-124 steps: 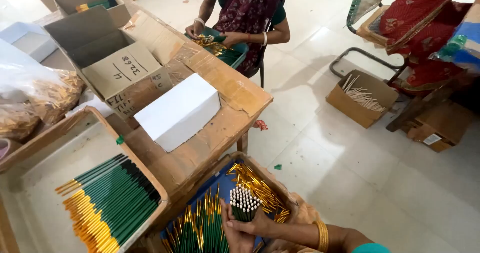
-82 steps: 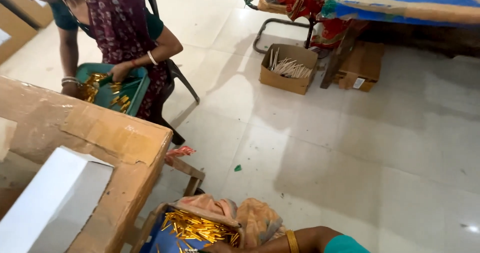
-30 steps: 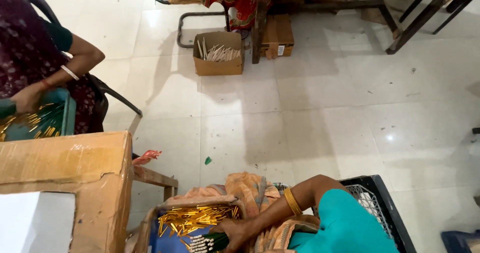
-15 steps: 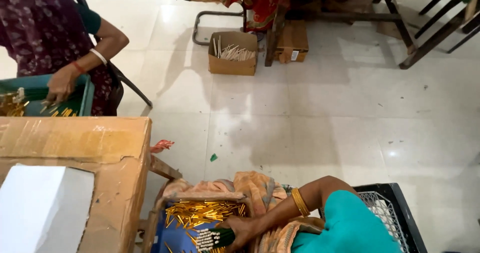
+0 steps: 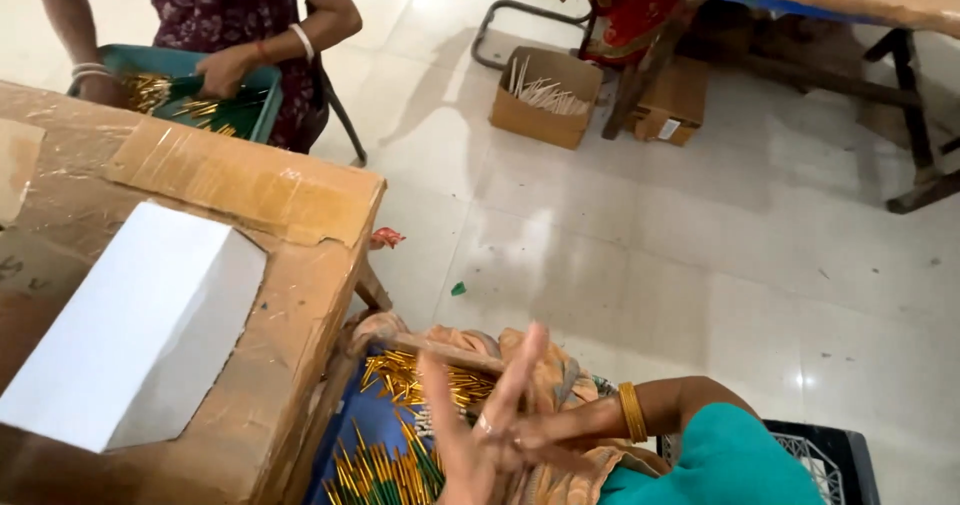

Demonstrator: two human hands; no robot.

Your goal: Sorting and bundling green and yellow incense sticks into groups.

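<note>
My left hand (image 5: 452, 452) and my right hand (image 5: 520, 420) meet palm against palm at the bottom centre, with the fingers stretched out and blurred. No object shows between them. A gold bangle (image 5: 631, 412) sits on my right wrist. Just below and left of the hands lies a blue-lined tray (image 5: 352, 427) on my lap. It holds several green pencils with gold ends (image 5: 385, 465), and loose gold pieces (image 5: 415, 377) lie at its far side.
A cardboard-covered table (image 5: 260, 180) with a white box (image 5: 130, 325) stands to my left. Behind it another person's hands (image 5: 222, 70) work in a teal tray (image 5: 245, 110). A cardboard box of sticks (image 5: 545, 95) sits on the tiled floor, and a black crate (image 5: 835, 455) is at my right.
My right hand has come up out of the tray and joined my left hand in front of me. The view has swung slightly left and down.
</note>
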